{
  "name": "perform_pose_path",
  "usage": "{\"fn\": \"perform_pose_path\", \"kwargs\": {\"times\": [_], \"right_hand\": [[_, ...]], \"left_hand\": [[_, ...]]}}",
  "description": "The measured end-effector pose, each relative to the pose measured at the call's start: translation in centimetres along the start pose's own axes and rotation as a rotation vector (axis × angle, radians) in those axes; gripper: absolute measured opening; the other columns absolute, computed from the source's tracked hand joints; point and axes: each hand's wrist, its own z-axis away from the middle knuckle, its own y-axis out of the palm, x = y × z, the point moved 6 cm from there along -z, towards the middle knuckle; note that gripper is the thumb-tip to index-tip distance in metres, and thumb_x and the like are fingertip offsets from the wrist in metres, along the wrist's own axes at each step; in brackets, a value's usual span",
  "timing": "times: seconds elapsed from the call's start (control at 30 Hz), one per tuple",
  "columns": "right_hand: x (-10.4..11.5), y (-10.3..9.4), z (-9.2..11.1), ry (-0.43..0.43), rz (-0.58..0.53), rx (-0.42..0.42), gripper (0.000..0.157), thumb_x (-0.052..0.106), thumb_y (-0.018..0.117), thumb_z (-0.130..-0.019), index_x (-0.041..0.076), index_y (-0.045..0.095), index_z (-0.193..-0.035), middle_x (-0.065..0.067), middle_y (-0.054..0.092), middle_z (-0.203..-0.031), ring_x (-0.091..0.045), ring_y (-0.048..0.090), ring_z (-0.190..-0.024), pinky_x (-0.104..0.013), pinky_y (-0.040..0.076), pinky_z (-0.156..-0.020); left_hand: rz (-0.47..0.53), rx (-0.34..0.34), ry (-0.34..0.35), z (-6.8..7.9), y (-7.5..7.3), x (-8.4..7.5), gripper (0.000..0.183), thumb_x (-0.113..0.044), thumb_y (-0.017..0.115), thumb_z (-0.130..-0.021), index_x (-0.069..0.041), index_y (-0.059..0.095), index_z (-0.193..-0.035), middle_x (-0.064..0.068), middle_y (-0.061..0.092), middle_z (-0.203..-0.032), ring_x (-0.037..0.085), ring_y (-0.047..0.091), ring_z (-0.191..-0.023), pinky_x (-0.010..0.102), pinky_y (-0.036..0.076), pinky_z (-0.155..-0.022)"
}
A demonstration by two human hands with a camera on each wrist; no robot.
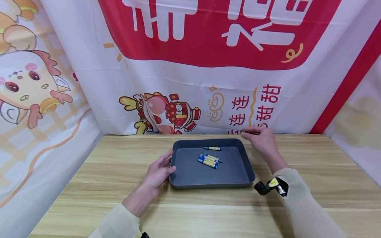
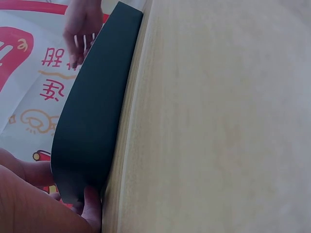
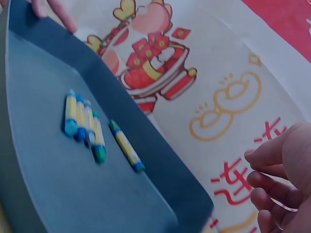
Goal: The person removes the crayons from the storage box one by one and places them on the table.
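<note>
A dark grey rectangular tray (image 1: 190, 177) sits on the wooden table. Inside it, several crayons (image 1: 209, 161) with pale wrappers and blue or green ends lie side by side in a cluster. One green-tipped crayon (image 1: 212, 148) rests apart, near the back wall. My left hand (image 1: 157, 172) grips the tray's left end, its thumb and fingers spread along that side. Beyond the tray's back right corner, my right hand (image 1: 263, 140) hovers with loosely bent fingers. In the right wrist view, the right hand (image 3: 282, 177) holds nothing, thumb close to the fingertips.
The wooden tabletop (image 1: 119, 185) extends around the tray. A printed cloth (image 1: 193, 79) hangs directly behind the table's back edge, and another cloth (image 1: 59, 158) borders the left side. A dark wrist device (image 1: 271, 186) is on the right sleeve.
</note>
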Motion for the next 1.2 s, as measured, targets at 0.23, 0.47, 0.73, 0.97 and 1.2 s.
{"fn": "perform_pose_path", "kwargs": {"times": [0.23,0.47,0.73,0.97,1.2], "right_hand": [[1.5,2.3,0.4,-0.036,-0.048,0.027,0.036,0.029,0.072,-0.102,0.012,0.074,-0.134,-0.014,0.069,-0.139,-0.033,0.058,-0.129,-0.049,0.046,-0.112],[1.8,4.4,-0.1,-0.063,-0.046,0.036,0.032,0.027,0.072,-0.102,0.012,0.076,-0.131,-0.015,0.072,-0.135,-0.031,0.061,-0.127,-0.049,0.046,-0.112],[1.4,6.5,-0.7,-0.049,-0.040,0.059,0.031,0.024,0.072,-0.101,0.011,0.077,-0.129,-0.014,0.073,-0.133,-0.030,0.060,-0.127,-0.047,0.045,-0.110],[1.2,7.7,-1.0,-0.042,-0.012,0.101,0.030,0.023,0.074,-0.100,0.010,0.078,-0.127,-0.013,0.073,-0.135,-0.031,0.059,-0.129,-0.048,0.043,-0.112],[0.9,8.4,-1.0,-0.039,0.065,0.151,0.027,0.022,0.076,-0.098,0.014,0.080,-0.124,-0.013,0.071,-0.139,-0.031,0.056,-0.129,-0.049,0.044,-0.109]], "left_hand": [[0.000,0.008,0.010,0.0,-0.2,0.0,0.066,-0.001,0.059,-0.103,-0.022,0.044,-0.163,0.018,0.037,-0.171,0.040,0.041,-0.155,0.062,0.036,-0.125],[0.004,0.012,0.021,0.1,-0.2,-0.1,0.067,0.000,0.059,-0.102,-0.021,0.043,-0.163,0.019,0.038,-0.170,0.039,0.043,-0.154,0.061,0.039,-0.123],[0.004,0.011,0.020,0.0,-0.1,-0.1,0.067,0.001,0.059,-0.102,-0.022,0.043,-0.163,0.019,0.038,-0.170,0.039,0.042,-0.154,0.061,0.038,-0.123],[0.007,0.012,0.021,0.0,-0.1,-0.1,0.067,0.001,0.059,-0.102,-0.021,0.043,-0.163,0.019,0.038,-0.170,0.039,0.042,-0.155,0.060,0.038,-0.123],[0.010,0.013,0.019,0.0,-0.1,-0.2,0.067,0.001,0.059,-0.102,-0.021,0.043,-0.163,0.019,0.038,-0.170,0.039,0.042,-0.155,0.060,0.038,-0.124]]}}
